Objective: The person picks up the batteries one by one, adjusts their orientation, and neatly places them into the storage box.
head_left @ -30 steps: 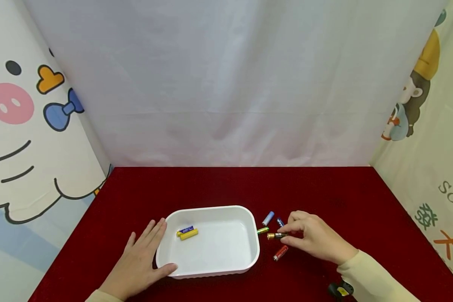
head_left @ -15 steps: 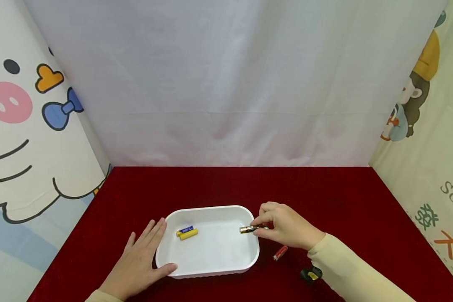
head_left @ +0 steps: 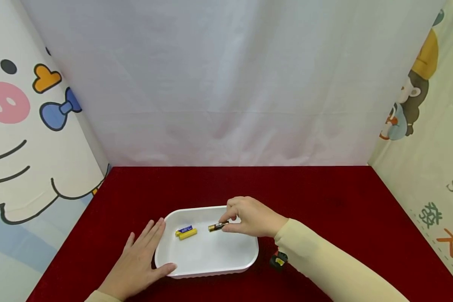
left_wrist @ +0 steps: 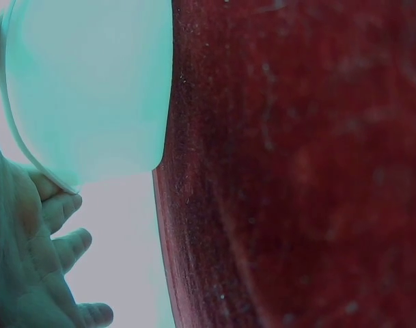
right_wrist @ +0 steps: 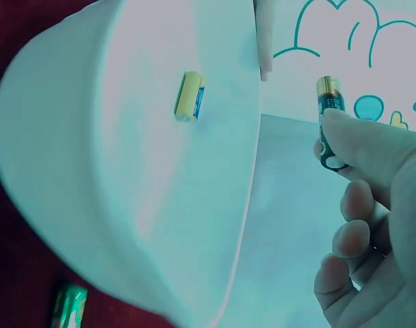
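Between thumb and fingertips, my right hand (head_left: 251, 218) pinches a black and gold battery (head_left: 217, 226) above the white tray (head_left: 211, 260). The right wrist view shows this battery (right_wrist: 330, 123) with its gold end sticking out past the thumb of my right hand (right_wrist: 378, 205). Against the tray's left side rests my left hand (head_left: 137, 258), fingers straight and spread, its thumb on the near rim; in the left wrist view the hand (left_wrist: 37, 246) touches the rim. A yellow battery (head_left: 188, 234) and a blue and yellow one (head_left: 186, 229) lie side by side in the tray.
A green battery (right_wrist: 71, 307) lies on the red cloth (head_left: 305, 184) outside the tray. My right arm (head_left: 324, 260) hides part of the cloth right of the tray. A white curtain (head_left: 226, 84) stands behind, with printed sheets at both sides.
My right hand has picked the black and gold battery up from the cloth and carried it left, over the tray. The left hand has stayed at the tray's side.
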Action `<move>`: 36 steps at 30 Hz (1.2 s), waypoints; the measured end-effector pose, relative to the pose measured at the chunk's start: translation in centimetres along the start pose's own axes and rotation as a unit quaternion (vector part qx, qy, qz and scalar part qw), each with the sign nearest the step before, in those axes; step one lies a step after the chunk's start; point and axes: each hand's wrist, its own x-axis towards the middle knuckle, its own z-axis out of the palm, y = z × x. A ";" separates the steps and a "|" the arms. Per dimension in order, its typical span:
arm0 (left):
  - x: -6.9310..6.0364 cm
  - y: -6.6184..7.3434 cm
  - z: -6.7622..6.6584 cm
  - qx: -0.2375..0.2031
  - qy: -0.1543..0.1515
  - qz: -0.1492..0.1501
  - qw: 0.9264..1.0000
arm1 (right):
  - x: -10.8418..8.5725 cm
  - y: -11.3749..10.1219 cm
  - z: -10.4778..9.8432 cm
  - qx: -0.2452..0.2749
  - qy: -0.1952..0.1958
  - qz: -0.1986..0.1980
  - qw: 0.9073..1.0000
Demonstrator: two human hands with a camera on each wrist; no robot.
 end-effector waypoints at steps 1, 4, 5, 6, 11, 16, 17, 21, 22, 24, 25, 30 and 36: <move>0.0 0.0 0.0 0.002 -0.001 0.000 1.000 | 0.4 -0.2 0.1 -0.002 -0.004 -0.003 1.000; 0.1 -0.1 0.1 0.007 -0.009 -0.004 1.000 | 1.5 -0.6 0.3 -0.010 -0.016 -0.012 1.000; 0.1 -0.1 0.1 0.009 -0.012 -0.005 1.000 | 1.9 -0.7 0.3 -0.012 -0.019 -0.013 1.000; 0.1 -0.1 0.1 0.010 -0.015 -0.007 1.000 | 2.2 -0.8 0.4 -0.011 -0.022 -0.016 1.000; 0.1 -0.1 0.1 0.009 -0.027 -0.013 1.000 | 3.6 -1.1 0.6 -0.023 -0.036 -0.017 0.999; 0.1 -0.1 -0.1 0.006 -0.017 -0.006 1.000 | 4.7 -1.1 0.9 -0.031 -0.050 -0.011 0.998; 0.1 -0.1 -0.1 0.006 -0.014 -0.004 1.000 | 4.8 -1.1 1.1 -0.030 -0.054 -0.009 0.998; 0.0 -0.1 0.0 0.003 -0.010 0.000 1.000 | 5.4 -0.8 1.8 -0.032 -0.067 -0.005 0.997; 0.0 -0.1 0.0 0.002 -0.009 0.001 1.000 | 5.6 -0.7 2.0 -0.035 -0.070 -0.003 0.997; 0.0 -0.1 0.0 0.001 -0.011 0.001 1.000 | 5.9 -0.4 2.4 -0.040 -0.078 0.001 0.996; 0.0 -0.1 0.0 0.000 -0.011 0.001 1.000 | 6.0 -0.3 2.7 -0.042 -0.082 0.003 0.996; -0.1 -0.2 0.1 -0.004 -0.009 0.002 1.000 | 6.7 0.1 3.9 -0.045 -0.110 0.016 0.993; -0.1 -0.4 0.2 -0.013 0.006 0.015 1.000 | 7.3 0.3 4.8 -0.051 -0.121 0.027 0.991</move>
